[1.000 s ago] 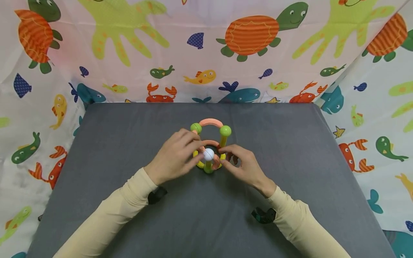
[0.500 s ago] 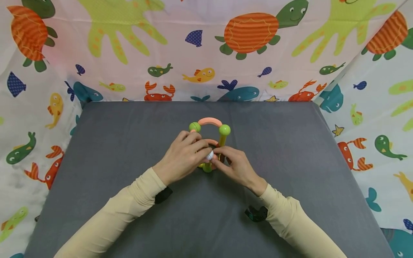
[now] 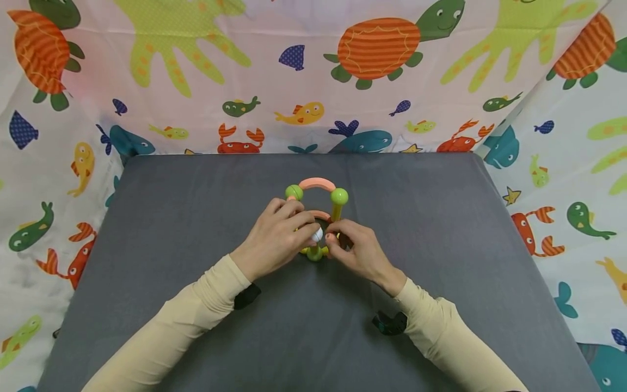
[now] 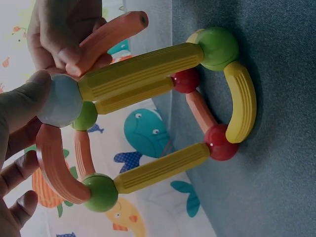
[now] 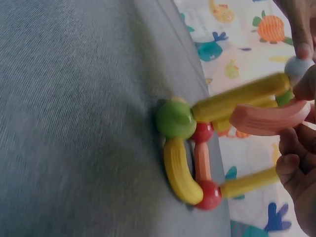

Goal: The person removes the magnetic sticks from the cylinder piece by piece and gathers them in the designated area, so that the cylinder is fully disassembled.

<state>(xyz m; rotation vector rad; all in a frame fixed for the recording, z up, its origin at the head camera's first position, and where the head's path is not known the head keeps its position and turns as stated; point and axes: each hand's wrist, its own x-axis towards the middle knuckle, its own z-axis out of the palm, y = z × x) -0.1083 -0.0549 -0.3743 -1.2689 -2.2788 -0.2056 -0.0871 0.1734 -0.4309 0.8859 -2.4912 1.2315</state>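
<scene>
A magnetic-stick frame of balls and rods stands upright at the table's middle. My left hand [image 3: 274,237] pinches the white ball [image 4: 60,101] at its near top corner, thumb on the ball's side. Below that ball runs a straight yellow rod [image 4: 143,71] to a green ball [image 4: 219,48] at the base. My right hand [image 3: 362,247] pinches a loose curved pink rod [image 5: 269,118] by one end, just right of the white ball. The rod's other end is free and shows a dark tip in the left wrist view. A curved pink rod [image 4: 61,165] joins the white ball to another green ball [image 4: 100,192].
At the base, curved yellow rods [image 4: 242,101] and red balls [image 4: 221,142] form the lower ring on the grey tabletop [image 3: 313,326]. The far top edge has a pink arc [image 3: 317,183] between green balls. A sea-animal cloth [image 3: 196,109] hangs behind the table.
My left hand has moved right and closed on the white ball. My right hand brought the curved pink rod in beside the ball and has since turned it slightly.
</scene>
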